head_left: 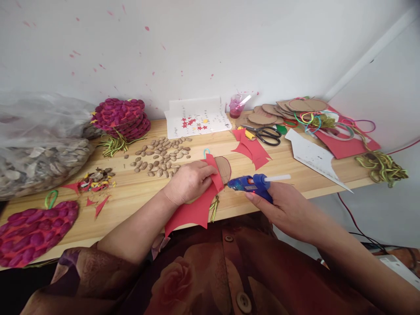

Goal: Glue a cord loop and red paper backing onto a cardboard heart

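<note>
My left hand (190, 180) presses down on a red paper sheet (193, 211) and folds its edge over a brown cardboard disc (224, 168) near the front edge of the wooden table (138, 192). My right hand (278, 205) grips a blue hot glue gun (252, 183), its nozzle pointing left at the folded red edge beside the disc. A white glue stick juts from the back of the gun. Yellow-green cords (214, 208) hang from under the paper.
Loose seeds (162, 157) lie behind my left hand. Purple seed-covered hearts sit at back left (121, 116) and front left (33, 232). A bag of seeds (39, 148), red scraps (252, 148), scissors (267, 133), cardboard discs (282, 111), coloured loops and a white sheet (197, 117) crowd the table.
</note>
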Motion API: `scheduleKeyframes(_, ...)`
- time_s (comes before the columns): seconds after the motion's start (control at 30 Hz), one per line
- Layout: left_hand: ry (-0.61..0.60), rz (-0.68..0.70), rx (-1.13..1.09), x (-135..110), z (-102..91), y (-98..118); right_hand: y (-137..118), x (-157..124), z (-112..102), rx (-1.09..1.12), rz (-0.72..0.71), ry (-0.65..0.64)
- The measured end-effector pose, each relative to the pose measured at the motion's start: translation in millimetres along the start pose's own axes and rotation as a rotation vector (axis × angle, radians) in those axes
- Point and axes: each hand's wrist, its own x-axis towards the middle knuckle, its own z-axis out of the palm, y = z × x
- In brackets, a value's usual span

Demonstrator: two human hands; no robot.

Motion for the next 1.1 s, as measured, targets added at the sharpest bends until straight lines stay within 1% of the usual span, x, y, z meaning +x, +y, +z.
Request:
scheduleKeyframes(0.1, -0.029, -0.029, -0.001, -0.7, -0.8, 2.3, -0.3, -0.1, -0.9, 0.015, 0.009, 0.001)
scheduleKeyframes(0.2, -0.072, -0.104, -0.015, -1.2, -1.6, 5.5, 3.6, 0.0, -1.5, 0.087, 0.019, -0.028)
scheduleKeyframes(0.27, -0.063, -0.166, -0.067, -0.9, -1.7, 7.1, 10.2, 0.3, -1.3, 0.183, 0.042, -0.07)
scheduleKeyframes(0.33, -0.039, -0.204, -0.121, -0.3, -1.4, 7.6, 19.8, 1.5, 0.5, 0.32, 0.098, -0.107)
scheduleKeyframes(0.4, -0.04, -0.2, -0.128, 0.2, -0.6, 7.2, 30.9, 4.3, 4.1, 0.496, 0.179, -0.126)
scheduleKeyframes(0.47, -0.063, -0.17, -0.096, 0.2, 1.1, 6.2, 40.7, 8.5, 8.9, 0.729, 0.232, -0.119)
scheduleKeyframes(0.6, -0.087, -0.083, 0.0, 0.0, 6.5, 4.3, 47.5, 19.2, 16.7, 1.311, 0.198, -0.007)
scheduleKeyframes(0.63, -0.094, -0.058, 0.03, 0.3, 7.4, 4.3, 46.4, 22.2, 17.8, 1.419, 0.192, 0.005)
scheduleKeyframes(0.7, -0.127, -0.015, 0.085, 1.8, 7.2, 5.4, 42.2, 28.9, 19.5, 1.556, 0.191, -0.014)
scheduleKeyframes(0.8, -0.207, -0.009, 0.165, 5.1, 2.8, 9.8, 35.1, 41.4, 22.5, 1.641, 0.184, -0.037)
scheduleKeyframes(0.97, -0.301, -0.086, 0.296, 7.3, -1.1, 17.3, 27.8, 64.9, 28.1, 1.69, 0.181, 0.032)
scheduleKeyframes(1.1, -0.364, -0.143, 0.315, 8.0, 1.2, 20.2, 23.0, 77.0, 30.4, 1.713, 0.167, 0.0)
